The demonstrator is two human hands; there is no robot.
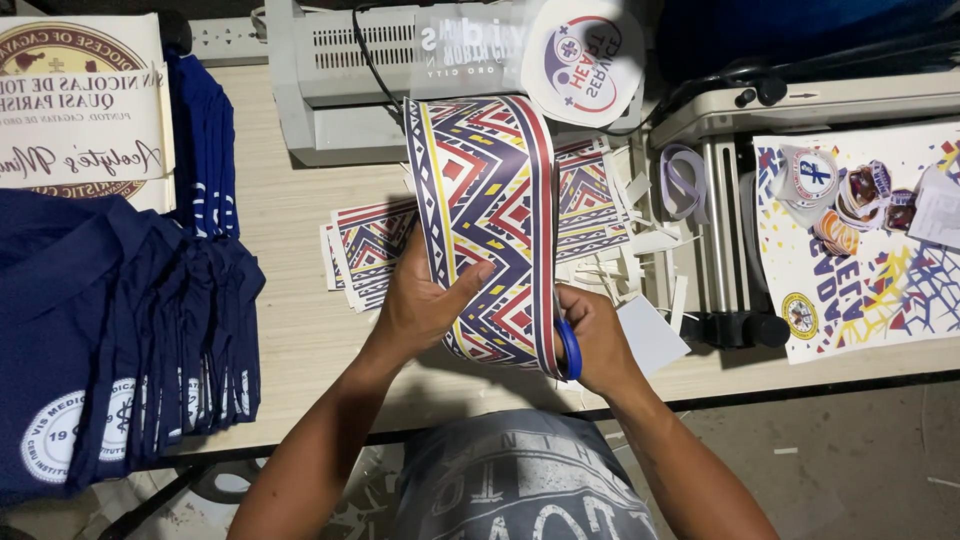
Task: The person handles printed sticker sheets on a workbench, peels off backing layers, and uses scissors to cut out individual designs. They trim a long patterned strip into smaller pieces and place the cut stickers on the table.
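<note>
Both forearms come up from the near edge of the table [300, 330] and meet over its middle, the hands close together but not touching. The left hand [420, 300] is turned palm-inward, thumb laid across the printed face of a long patterned strip [485, 200] and the other fingers wrapped behind it, so it is clamped on the strip's lower part. The right hand [600, 340] is curled closed around the blue handle of a pair of scissors [570, 348], which sits against the strip's right border near its bottom end; the blades are hidden, so how far apart they stand cannot be told. The strip bears zigzag shapes in red, navy, white and yellow with striped borders. Its long axis runs away from the person, from the hands up toward the grey machine [330, 80] at the far edge, leaning slightly left, and its bottom end curls under. More patterned sheets [375, 245] and white paper offcuts [640, 230] lie flat beneath it. A stack of folded navy shirts [120, 330] occupies the left edge, and a printed poster [880, 270] the right.
</note>
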